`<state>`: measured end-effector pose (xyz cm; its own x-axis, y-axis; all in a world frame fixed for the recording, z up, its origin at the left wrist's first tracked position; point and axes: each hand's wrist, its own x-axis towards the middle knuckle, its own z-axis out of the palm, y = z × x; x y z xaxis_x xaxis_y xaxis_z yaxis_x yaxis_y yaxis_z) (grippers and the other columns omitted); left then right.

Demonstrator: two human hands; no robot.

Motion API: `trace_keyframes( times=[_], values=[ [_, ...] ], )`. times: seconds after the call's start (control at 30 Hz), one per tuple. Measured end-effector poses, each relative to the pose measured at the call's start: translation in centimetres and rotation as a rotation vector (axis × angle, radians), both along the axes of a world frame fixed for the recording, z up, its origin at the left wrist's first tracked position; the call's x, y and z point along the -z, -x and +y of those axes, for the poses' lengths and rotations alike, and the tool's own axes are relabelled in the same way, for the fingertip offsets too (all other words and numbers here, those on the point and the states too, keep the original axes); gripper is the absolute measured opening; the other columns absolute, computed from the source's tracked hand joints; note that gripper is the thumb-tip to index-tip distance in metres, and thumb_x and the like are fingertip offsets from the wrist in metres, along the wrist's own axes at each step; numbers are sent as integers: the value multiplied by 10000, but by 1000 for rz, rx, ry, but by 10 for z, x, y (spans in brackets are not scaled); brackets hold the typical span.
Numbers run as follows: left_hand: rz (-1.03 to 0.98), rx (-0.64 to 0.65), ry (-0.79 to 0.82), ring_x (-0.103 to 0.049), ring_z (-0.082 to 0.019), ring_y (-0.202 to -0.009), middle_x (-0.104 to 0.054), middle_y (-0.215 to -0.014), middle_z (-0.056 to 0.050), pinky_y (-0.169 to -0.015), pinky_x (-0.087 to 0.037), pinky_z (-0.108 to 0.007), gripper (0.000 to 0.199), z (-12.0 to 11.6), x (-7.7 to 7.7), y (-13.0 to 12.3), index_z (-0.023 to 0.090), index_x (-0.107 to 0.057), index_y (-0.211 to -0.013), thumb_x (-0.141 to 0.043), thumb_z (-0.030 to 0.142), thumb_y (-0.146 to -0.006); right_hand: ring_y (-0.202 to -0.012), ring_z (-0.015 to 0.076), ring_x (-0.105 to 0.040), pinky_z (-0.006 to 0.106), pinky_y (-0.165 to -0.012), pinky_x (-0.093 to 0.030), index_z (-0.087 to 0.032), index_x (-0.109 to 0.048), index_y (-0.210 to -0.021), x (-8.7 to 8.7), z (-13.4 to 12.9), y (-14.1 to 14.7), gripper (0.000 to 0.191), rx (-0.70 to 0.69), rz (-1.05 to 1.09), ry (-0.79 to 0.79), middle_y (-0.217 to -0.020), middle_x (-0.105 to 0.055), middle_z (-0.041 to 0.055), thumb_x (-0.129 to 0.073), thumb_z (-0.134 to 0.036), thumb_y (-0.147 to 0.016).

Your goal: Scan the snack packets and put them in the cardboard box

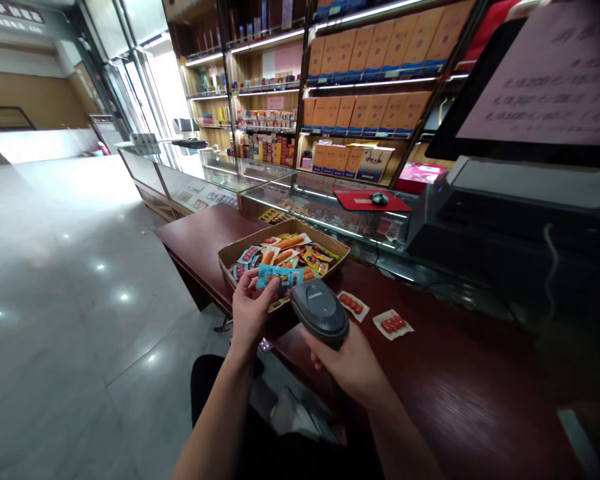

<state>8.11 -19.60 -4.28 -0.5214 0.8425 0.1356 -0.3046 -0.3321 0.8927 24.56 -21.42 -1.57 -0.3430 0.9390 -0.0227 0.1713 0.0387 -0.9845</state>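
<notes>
Blue snack packet (pixel 276 275): pinched between fingers of the left hand (pixel 250 310), held just above the cardboard tray (pixel 230 257) edge on the bench (pixel 455 380). Barcode scanner (pixel 320 312): clasped in the right hand (pixel 347 363). Risk judged: misread if the crinkled wrapper is tilted; packet dropped if the pinch is loosened.

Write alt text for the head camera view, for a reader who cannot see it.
A person's right hand holds a dark handheld scanner while the left hand holds a blue snack packet in front of it. Behind them, a cardboard tray of assorted packets sits on a dark red counter, with two small packets of red pieces lying nearby.
</notes>
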Motion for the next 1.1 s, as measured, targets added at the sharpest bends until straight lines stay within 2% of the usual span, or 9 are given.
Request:
trace_keyframes(
  times=[0.17,0.27,0.4,0.57,0.7,0.87,0.97,1.03,1.1],
  values=[
    [-8,-40,-16,-678,-138,-703,-682,-902,-30,-648,-597,-285,407,17,-6,12,181,-576,-965,-797,352,-668,-432,158,-543,267,-435,-456,-209,-568,-802,1,4,-3,293,20,-1,17,-526,-595,-7,-741,-419,-693],
    [22,-62,-33,-692,-171,-774,-684,-920,-48,-658,-600,-294,445,36,-20,29,169,-605,-1002,-806,359,-654,-435,159,-546,276,-444,-464,-209,-547,-736,-1,8,-5,330,39,-2,18,-550,-602,8,-740,-472,-682],
    [89,-44,-33,-693,-224,-922,-677,-1076,-103,-694,-600,-296,538,52,-37,48,181,-602,-1145,-790,377,-681,-447,160,-555,282,-454,-477,-211,-542,-696,-2,14,-7,351,58,9,0,-574,-610,17,-744,-497,-672],
    [92,-6,-69,-694,-228,-926,-670,-1101,-125,-772,-600,-353,510,51,-34,42,156,-624,-1124,-788,361,-686,-440,151,-549,266,-451,-465,-203,-550,-738,-2,20,-9,339,76,13,-15,-541,-594,0,-739,-480,-688],
    [120,95,-51,-683,-227,-953,-668,-1127,-123,-807,-592,-390,477,51,-22,8,168,-635,-1114,-776,356,-699,-424,141,-535,262,-435,-462,-199,-548,-719,0,25,-20,371,122,7,8,-524,-587,2,-726,-521,-676],
    [295,271,-16,-666,-218,-984,-670,-1138,-110,-814,-572,-357,360,63,5,-68,189,-640,-1102,-702,335,-779,-414,144,-534,260,-409,-452,-193,-561,-751,1,28,-67,441,292,29,34,-514,-585,-6,-757,-564,-615],
    [599,418,-23,-658,-207,-957,-683,-1077,-93,-817,-548,-334,300,71,24,-119,203,-651,-1103,-652,302,-820,-438,141,-543,254,-431,-458,-184,-575,-747,6,26,-111,425,382,-3,33,-520,-586,-6,-742,-563,-652],
    [900,494,-37,-638,-217,-965,-677,-1064,-87,-860,-518,-349,306,76,35,-150,213,-660,-1113,-647,299,-820,-452,139,-551,252,-453,-462,-181,-579,-731,14,24,-140,398,436,-32,18,-529,-592,-3,-718,-553,-699],
    [1195,517,-27,-604,-247,-1014,-656,-1093,-99,-911,-479,-375,386,81,45,-177,211,-640,-1166,-672,315,-796,-460,137,-559,252,-481,-468,-179,-580,-711,24,20,-165,377,469,-65,-2,-538,-599,1,-691,-537,-745]
  ],
)
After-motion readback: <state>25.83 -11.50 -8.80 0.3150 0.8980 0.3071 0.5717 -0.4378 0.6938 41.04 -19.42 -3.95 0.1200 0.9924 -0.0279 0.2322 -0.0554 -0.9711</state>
